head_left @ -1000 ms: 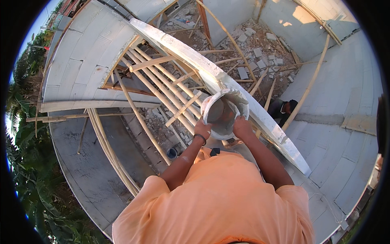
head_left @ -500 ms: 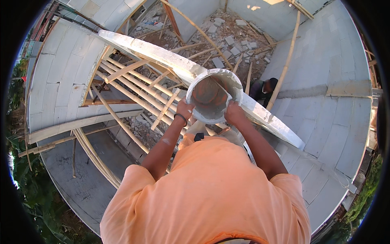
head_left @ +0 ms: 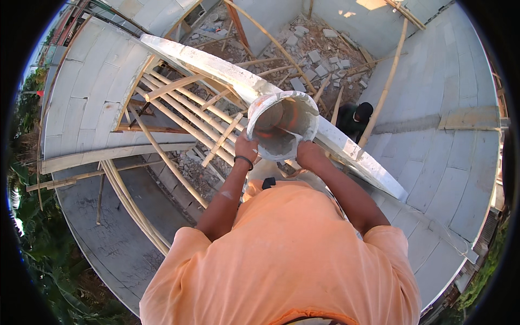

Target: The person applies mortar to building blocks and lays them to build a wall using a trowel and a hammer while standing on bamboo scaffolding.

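A round bucket (head_left: 309, 122), pale and smeared with grey mortar, is in front of my chest with its mouth turned up toward me. Grey residue coats its inner wall, and reddish-orange patches show deeper inside. A thin pale strip crosses the inside; what it is I cannot make out. My left hand (head_left: 246, 148), with a dark band at the wrist, is closed on the bucket's near left side. On the near right side, my right hand (head_left: 310, 155) grips the rim. Behind the bucket runs the white top of a block wall (head_left: 222, 73).
Bamboo poles (head_left: 187, 114) form a slatted frame left of the wall. Beyond lies rubble with broken blocks (head_left: 320, 70). A person in a dark cap (head_left: 364, 111) is lower down on the right, beside a leaning pole (head_left: 385, 81). Tall block walls (head_left: 433, 70) stand around.
The bucket has tilted in my hands, so its inner wall shows more and the reddish part looks smaller. Both hands still hold it. The surroundings have shifted slightly right in view.
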Demonstrator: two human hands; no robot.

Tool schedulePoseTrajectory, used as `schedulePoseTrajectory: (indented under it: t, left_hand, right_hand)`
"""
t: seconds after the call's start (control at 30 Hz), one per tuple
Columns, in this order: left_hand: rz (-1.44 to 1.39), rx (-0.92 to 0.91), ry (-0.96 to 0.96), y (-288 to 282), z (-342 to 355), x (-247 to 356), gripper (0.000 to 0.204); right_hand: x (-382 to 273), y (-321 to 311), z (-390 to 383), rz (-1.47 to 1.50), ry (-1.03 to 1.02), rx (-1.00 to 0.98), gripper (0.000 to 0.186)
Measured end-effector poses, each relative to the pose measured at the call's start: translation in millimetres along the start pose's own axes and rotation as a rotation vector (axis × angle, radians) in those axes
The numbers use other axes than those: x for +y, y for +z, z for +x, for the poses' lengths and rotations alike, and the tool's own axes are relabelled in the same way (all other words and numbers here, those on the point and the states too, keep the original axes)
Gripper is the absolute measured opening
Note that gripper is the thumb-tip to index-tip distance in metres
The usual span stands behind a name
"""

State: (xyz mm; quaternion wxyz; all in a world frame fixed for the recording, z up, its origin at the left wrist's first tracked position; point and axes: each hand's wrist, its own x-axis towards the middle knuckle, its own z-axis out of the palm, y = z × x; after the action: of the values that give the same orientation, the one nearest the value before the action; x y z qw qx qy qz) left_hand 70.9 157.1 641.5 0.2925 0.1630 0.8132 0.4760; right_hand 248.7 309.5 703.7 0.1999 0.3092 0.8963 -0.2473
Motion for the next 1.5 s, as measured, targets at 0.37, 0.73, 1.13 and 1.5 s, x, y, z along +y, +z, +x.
schedulePoseTrajectory:
  t: [0.37,0.73,1.13,1.5]
  left_hand:
    - [0.21,0.061,0.004,44.5,-49.5,21.0,0.035]
    - [0.292,0.036,0.016,48.4,-55.0,46.4,0.032]
    - [0.374,-0.202,0.234,32.4,22.6,71.7,0.057]
    - [0.25,-0.474,0.391,-6.3,140.9,69.6,0.059]
  right_hand:
    - [49.9,23.6,-17.2,-0.062,-0.144,-0.137,0.03]
    - [62.8,17.1,-22.4,0.214,-0.013,-0.056,0.044]
    - [38.4,30.2,17.0,0.166,0.298,0.238,0.036]
    - [-31.3,-14.2,65.8,0.348,0.148,-0.069,0.038]
